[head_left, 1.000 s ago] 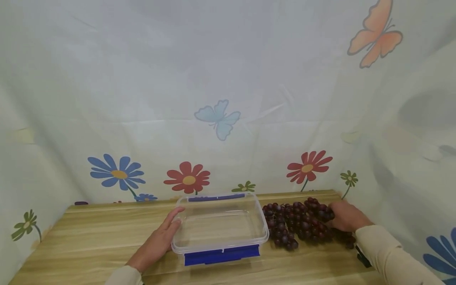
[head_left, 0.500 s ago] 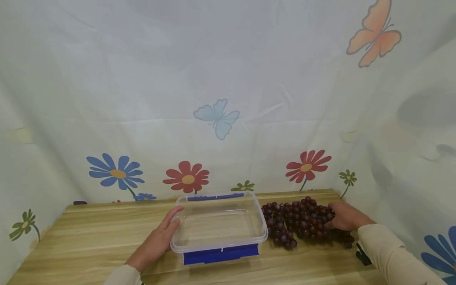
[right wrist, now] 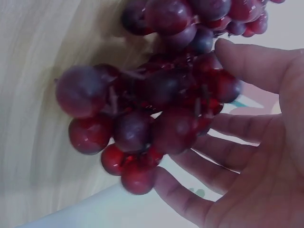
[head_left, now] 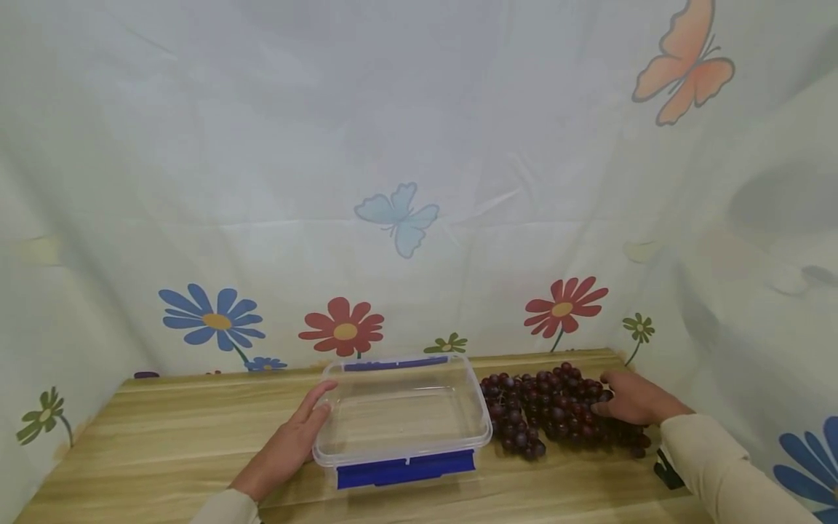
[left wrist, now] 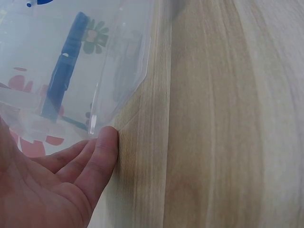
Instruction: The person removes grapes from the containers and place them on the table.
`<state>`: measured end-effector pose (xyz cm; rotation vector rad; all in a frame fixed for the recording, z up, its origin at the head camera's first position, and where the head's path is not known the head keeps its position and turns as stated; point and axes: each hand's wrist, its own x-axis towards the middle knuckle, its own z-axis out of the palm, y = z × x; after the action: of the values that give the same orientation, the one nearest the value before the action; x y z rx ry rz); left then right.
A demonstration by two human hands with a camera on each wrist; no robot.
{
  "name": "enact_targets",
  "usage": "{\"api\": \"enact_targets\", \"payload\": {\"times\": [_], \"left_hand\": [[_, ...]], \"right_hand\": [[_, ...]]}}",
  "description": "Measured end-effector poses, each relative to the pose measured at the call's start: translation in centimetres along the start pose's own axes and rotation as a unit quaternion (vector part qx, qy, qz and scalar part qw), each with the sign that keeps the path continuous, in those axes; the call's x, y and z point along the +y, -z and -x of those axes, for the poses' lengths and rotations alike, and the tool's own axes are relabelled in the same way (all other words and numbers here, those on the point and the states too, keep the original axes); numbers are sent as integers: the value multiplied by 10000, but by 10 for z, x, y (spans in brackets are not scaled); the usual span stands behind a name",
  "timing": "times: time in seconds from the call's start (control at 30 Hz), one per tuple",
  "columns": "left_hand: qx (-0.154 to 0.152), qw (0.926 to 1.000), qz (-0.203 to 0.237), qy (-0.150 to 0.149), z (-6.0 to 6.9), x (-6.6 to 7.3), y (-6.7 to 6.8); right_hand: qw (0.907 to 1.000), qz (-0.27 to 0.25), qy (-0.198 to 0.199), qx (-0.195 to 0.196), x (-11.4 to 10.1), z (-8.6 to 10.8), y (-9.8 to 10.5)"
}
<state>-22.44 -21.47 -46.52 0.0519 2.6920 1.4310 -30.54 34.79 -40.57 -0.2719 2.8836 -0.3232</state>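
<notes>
A clear plastic food container (head_left: 402,418) with blue side clips stands on the table, and I see no contents in it. At its left side, my left hand (head_left: 291,444) touches the wall with straight fingers; in the left wrist view, the fingertips (left wrist: 108,135) meet the container's edge. To the right of the container lie dark red grapes (head_left: 563,407) in bunches. My right hand (head_left: 638,399) is at their right end. In the right wrist view its thumb and loosely spread fingers (right wrist: 204,166) lie about a small bunch of grapes (right wrist: 137,114), the fingertips touching it.
The wood-grain table (head_left: 190,429) reaches back to a white curtain (head_left: 262,145) printed with flowers and butterflies. A dark object (head_left: 668,469) lies partly hidden beside the right sleeve. A small purple thing (head_left: 146,375) shows at the back left edge.
The grapes at my right hand have sunk slightly, and its thumb and fingers have spread a little apart. My left hand and the container have stayed in place.
</notes>
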Motion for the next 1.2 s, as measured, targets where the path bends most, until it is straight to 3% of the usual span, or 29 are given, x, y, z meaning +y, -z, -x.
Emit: {"api": "enact_targets", "payload": {"times": [0.53, 0.73, 1.2], "left_hand": [[101, 9999, 72, 41, 2, -1, -3], [120, 9997, 206, 80, 5, -1, -2], [-50, 10000, 11, 33, 2, -1, 4]], "right_hand": [[9971, 82, 370, 657, -15, 3, -12], [9966, 153, 441, 675, -26, 2, -12], [9941, 147, 715, 802, -54, 0, -10]]}}
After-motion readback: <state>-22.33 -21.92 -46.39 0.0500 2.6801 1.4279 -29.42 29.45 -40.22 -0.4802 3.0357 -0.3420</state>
